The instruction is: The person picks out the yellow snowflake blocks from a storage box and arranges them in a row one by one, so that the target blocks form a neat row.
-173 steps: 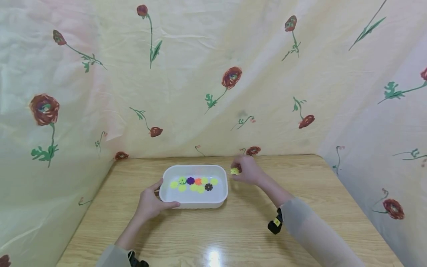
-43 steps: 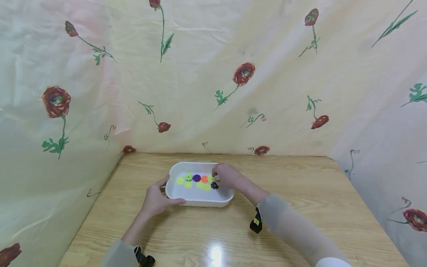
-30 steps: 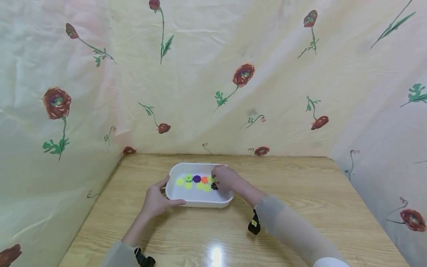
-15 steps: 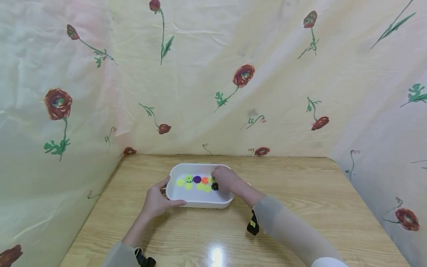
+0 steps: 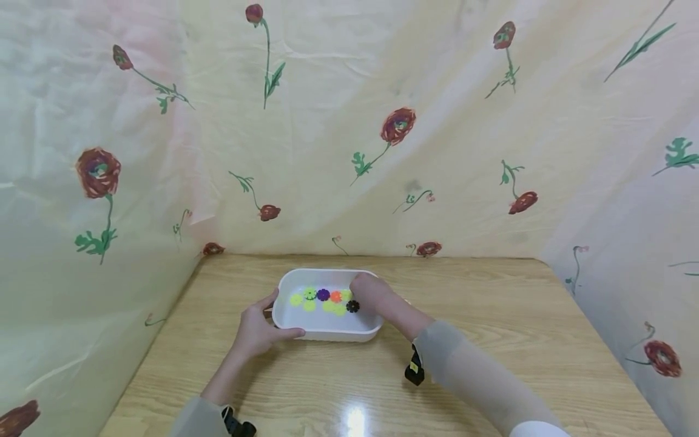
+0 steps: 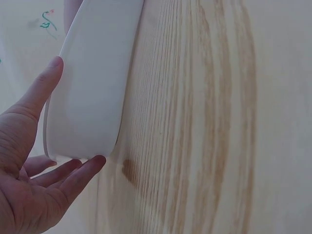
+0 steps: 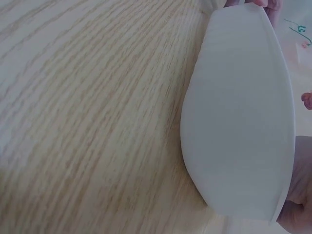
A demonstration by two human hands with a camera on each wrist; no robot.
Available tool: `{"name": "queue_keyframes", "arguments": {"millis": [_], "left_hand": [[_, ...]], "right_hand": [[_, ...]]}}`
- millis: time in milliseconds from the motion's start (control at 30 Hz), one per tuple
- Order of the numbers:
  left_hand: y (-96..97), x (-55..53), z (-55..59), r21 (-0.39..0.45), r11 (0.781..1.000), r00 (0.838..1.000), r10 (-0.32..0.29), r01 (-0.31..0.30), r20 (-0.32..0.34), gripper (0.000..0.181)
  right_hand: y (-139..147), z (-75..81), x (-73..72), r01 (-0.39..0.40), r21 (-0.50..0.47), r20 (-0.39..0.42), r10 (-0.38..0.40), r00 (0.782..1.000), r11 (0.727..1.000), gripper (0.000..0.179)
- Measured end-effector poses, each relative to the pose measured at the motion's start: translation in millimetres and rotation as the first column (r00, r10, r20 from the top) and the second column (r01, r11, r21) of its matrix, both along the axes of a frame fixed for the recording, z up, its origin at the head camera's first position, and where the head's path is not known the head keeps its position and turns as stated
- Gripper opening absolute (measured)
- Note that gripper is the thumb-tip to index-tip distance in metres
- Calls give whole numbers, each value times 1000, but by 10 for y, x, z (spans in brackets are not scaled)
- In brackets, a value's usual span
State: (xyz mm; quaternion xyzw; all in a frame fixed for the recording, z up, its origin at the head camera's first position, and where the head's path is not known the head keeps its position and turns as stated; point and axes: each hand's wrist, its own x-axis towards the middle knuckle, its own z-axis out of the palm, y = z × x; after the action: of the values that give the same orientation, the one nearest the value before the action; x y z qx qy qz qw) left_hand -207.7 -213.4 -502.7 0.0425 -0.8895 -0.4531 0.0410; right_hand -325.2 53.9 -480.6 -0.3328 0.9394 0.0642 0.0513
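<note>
A white plastic tray (image 5: 289,320) stands on the table, with several flower-shaped discs lying flat inside: mostly yellow (image 5: 296,300), plus a purple disc (image 5: 323,295), an orange disc (image 5: 335,297) and a black disc (image 5: 352,306). My left hand (image 5: 256,331) grips the tray's left end, thumb along the front side; the left wrist view shows its fingers (image 6: 87,170) against the end wall. Over the tray's right end my right hand (image 5: 371,294) reaches inside, beside the black disc. Its fingertips are hidden in the head view, and the tray wall (image 7: 239,112) covers them in the right wrist view.
A wood-grain table (image 5: 491,321) spreads around the tray. Behind it and at both sides hangs a pale cloth (image 5: 327,152) printed with red flowers. Each wrist wears a small black camera (image 5: 415,371). Light glares off the table's front (image 5: 356,419).
Several seconds ago my right hand held a yellow disc right of the tray; now it is inside the tray. In the last second its fingers have drawn in slightly, uncovering the black disc.
</note>
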Motion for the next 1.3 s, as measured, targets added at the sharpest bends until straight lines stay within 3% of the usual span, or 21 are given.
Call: {"name": "queue_keyframes", "arguments": {"millis": [400, 767, 933, 1067, 1300], "left_hand": [[18, 11, -34, 1, 1000, 1000, 1, -1, -3, 111], [31, -2, -40, 30, 999, 1000, -19, 19, -17, 113], [18, 1, -19, -22, 1000, 1000, -21, 20, -19, 114], [3, -11, 12, -92, 995, 998, -37, 34, -40, 120], [23, -52, -18, -95, 994, 996, -52, 46, -67, 124]], "right_hand": [[29, 9, 10, 27, -46, 52, -24, 998, 999, 9], [52, 23, 14, 19, -28, 83, -16, 996, 999, 13], [70, 64, 8, 49, -104, 141, -34, 989, 993, 12], [65, 56, -32, 19, -145, 123, -1, 992, 989, 17], [44, 69, -71, 31, -146, 159, -8, 987, 989, 21]]}}
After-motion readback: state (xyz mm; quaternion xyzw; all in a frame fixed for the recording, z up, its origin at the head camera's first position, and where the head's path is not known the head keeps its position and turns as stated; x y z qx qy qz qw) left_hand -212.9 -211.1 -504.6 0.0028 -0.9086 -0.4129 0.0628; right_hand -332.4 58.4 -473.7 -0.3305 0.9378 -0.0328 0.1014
